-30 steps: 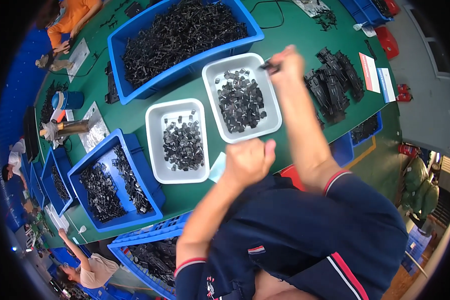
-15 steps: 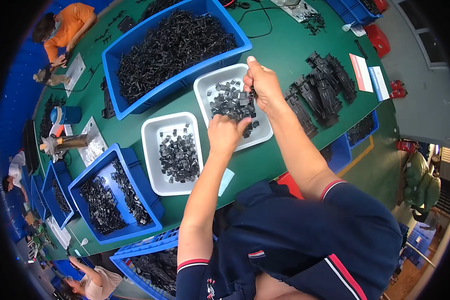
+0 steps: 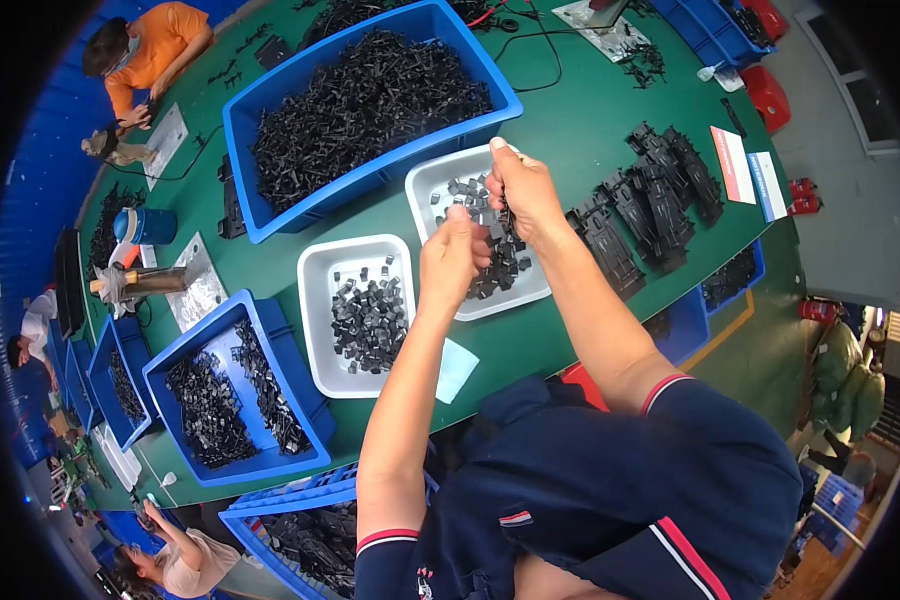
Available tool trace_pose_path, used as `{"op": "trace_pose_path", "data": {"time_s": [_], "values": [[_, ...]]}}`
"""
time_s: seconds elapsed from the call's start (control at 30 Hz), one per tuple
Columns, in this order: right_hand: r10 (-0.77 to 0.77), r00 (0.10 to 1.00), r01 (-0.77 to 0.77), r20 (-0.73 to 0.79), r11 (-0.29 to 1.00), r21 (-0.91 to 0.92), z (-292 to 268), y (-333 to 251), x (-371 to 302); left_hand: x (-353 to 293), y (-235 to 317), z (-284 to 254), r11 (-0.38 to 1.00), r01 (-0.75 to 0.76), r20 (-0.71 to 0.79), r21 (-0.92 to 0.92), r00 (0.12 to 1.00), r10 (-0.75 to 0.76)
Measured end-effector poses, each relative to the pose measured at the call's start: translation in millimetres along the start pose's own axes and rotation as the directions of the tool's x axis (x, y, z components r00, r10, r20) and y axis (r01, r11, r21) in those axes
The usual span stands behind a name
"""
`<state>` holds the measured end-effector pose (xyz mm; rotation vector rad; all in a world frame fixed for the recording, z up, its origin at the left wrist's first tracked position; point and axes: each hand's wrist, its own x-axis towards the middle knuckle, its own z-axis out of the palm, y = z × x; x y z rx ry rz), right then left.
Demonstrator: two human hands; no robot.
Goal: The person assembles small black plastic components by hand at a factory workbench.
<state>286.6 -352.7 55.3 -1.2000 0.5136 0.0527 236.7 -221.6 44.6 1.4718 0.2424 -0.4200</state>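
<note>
Both my hands are above a white tray (image 3: 422, 186) that holds many small black block-shaped plastic pieces (image 3: 500, 280). Closed, thumb up, my right hand (image 3: 526, 192) grips something dark, mostly hidden by its fingers. My left hand (image 3: 452, 258) is beside it with thumb raised and fingers curled inward; what it holds, if anything, is hidden. To the left stands a second white tray (image 3: 308, 300) with more of the small black pieces (image 3: 368, 318). Long black moulded parts (image 3: 650, 200) lie in a group to the right of my right hand.
Beyond the trays, a large blue bin (image 3: 370, 165) is heaped with thin black parts. A blue divided bin (image 3: 325, 440) sits left on the green table (image 3: 560, 115). A pale blue paper (image 3: 456, 370) lies near the front edge. A person in orange (image 3: 165, 45) works across the table.
My left hand has risen from the pieces in the tray, its thumb now pointing up. My right hand stays closed in nearly the same place. The whole view has shifted slightly.
</note>
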Motion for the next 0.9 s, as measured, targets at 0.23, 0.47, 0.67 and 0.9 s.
{"op": "trace_pose_path", "data": {"time_s": [0.23,0.47,0.67,0.9], "values": [[0.034,0.999,-0.034,0.003,0.999,-0.031,20,9,-3,2,-1,15,0.88,-0.263,-0.011,0.396,0.957,0.291],[0.309,0.89,-0.093,-0.334,0.842,0.532,-43,-16,80,-26,-4,38,0.011,-0.706,0.49,0.708,0.503,0.712],[-0.062,0.982,0.128,-0.179,0.913,0.388,6,-85,43,-15,-69,24,0.389,-0.544,0.231,0.743,0.754,0.614],[0.25,0.944,-0.321,0.217,0.846,0.425,25,-26,52,17,-75,-13,0.121,-0.418,0.272,0.9,0.757,0.594]]}}
